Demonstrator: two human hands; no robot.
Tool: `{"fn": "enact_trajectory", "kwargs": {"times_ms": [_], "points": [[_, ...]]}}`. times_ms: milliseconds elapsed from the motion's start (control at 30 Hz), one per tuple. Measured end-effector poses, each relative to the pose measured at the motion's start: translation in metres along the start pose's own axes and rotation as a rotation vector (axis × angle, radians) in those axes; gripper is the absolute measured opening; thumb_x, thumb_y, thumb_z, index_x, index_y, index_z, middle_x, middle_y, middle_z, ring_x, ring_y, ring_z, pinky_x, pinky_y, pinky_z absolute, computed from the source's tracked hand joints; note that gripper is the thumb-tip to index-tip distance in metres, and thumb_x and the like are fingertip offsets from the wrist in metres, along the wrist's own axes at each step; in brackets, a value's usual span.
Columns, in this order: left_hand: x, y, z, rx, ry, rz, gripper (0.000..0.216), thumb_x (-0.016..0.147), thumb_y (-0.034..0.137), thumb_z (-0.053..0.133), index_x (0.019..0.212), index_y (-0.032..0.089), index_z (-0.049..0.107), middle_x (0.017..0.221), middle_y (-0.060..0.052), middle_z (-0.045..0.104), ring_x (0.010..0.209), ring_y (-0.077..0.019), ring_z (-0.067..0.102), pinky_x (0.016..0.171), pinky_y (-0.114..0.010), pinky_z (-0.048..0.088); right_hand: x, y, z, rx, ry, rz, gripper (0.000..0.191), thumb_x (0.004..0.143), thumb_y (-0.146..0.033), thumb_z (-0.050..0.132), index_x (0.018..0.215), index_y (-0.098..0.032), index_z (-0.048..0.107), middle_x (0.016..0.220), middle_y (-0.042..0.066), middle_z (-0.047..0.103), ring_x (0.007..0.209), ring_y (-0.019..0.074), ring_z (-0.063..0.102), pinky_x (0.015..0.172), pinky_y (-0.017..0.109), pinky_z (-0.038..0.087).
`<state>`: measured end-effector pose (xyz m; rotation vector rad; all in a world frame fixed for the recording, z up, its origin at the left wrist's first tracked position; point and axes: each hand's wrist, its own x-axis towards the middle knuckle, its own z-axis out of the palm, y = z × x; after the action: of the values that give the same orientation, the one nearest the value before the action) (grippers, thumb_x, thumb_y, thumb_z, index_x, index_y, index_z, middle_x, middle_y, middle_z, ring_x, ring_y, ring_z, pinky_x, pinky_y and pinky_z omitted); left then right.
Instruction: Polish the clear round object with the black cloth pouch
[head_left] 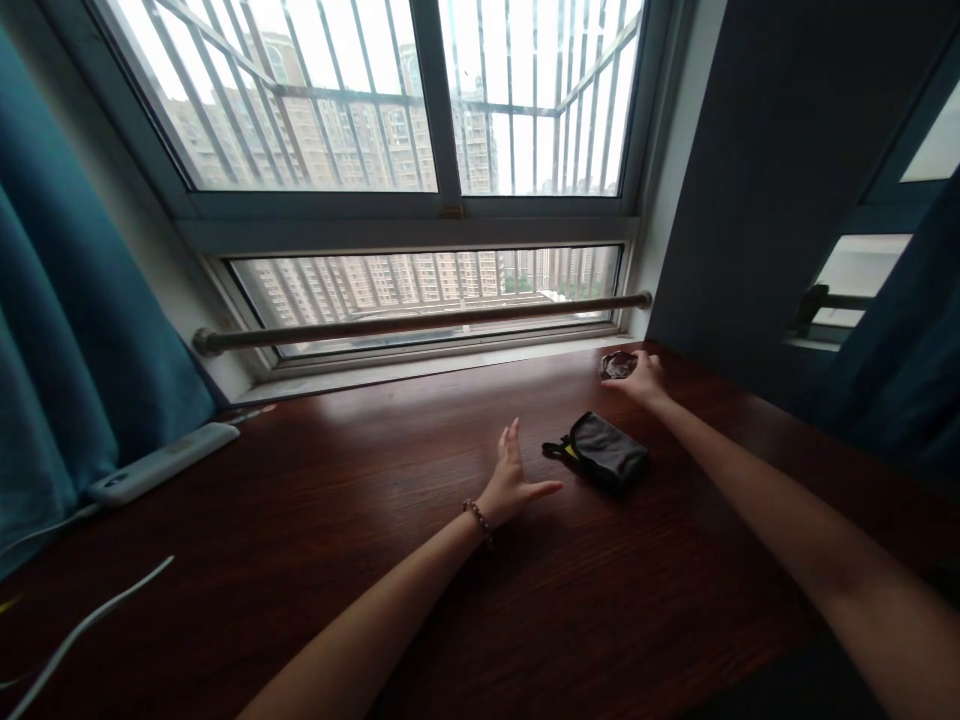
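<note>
My left hand (511, 482) hovers or rests over the middle of the table, fingers spread, with nothing in it and a beaded bracelet (477, 518) at the wrist. Just right of its thumb lies a dark grey pouch (616, 452) with black edging, a strap loop and a bit of yellow at its left end; the hand is apart from it. Farther back, my right hand (643, 380) has its thumb and fingers around the side of a small round brown, glassy-looking object (618, 366), perhaps a dish, at the table's far right. Its exact kind is unclear.
The reddish-brown wooden table (360, 470) runs up to the window sill, where a metal rail (435, 322) crosses the window. A white power strip (165, 462) lies at left beside the blue curtain (67, 300). A white cable (97, 615) lies at front left.
</note>
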<state>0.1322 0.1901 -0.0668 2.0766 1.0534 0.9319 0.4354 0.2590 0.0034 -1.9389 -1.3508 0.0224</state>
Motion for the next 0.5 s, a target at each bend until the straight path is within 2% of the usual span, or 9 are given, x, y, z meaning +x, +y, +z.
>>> {"fn": "enact_trajectory", "kwargs": {"times_ms": [100,233,367,500], "points": [[0.000,0.000,-0.001,0.058,-0.060,0.025,0.116,0.059,0.060,0.068,0.142,0.010,0.005,0.148,-0.021,0.004,0.138,-0.0309,-0.006,0.111,-0.048,0.009,0.034,0.042,0.000,-0.097,-0.046,0.077,0.092,0.043,-0.047,0.081,0.120,-0.008,0.047,0.113,0.020,0.046,0.103,0.0331,0.049,0.089,0.042,0.039],[0.000,0.003,-0.001,0.098,-0.079,0.059,0.113,0.060,0.062,0.066,0.142,0.008,0.011,0.147,-0.021,0.009,0.138,-0.0302,-0.005,0.112,-0.047,0.010,0.051,0.081,0.006,-0.167,-0.093,0.134,0.092,0.042,-0.048,0.081,0.118,-0.008,0.050,0.113,0.022,0.048,0.103,0.0340,0.050,0.089,0.042,0.041],[-0.001,0.006,-0.002,0.090,-0.067,0.098,0.107,0.059,0.062,0.067,0.140,0.010,0.020,0.145,-0.020,0.017,0.138,-0.0314,0.000,0.111,-0.050,0.012,0.059,0.095,0.011,-0.172,-0.151,0.151,0.094,0.038,-0.052,0.081,0.115,-0.007,0.053,0.110,0.023,0.052,0.101,0.0351,0.052,0.086,0.043,0.043],[-0.002,0.007,-0.001,0.133,-0.077,0.115,0.105,0.061,0.063,0.066,0.139,0.007,0.022,0.145,-0.021,0.019,0.138,-0.0312,0.001,0.111,-0.049,0.014,0.058,0.098,0.013,-0.107,-0.161,0.139,0.089,0.035,-0.050,0.082,0.107,-0.003,0.057,0.099,0.024,0.058,0.094,0.0353,0.056,0.081,0.043,0.045]]}}
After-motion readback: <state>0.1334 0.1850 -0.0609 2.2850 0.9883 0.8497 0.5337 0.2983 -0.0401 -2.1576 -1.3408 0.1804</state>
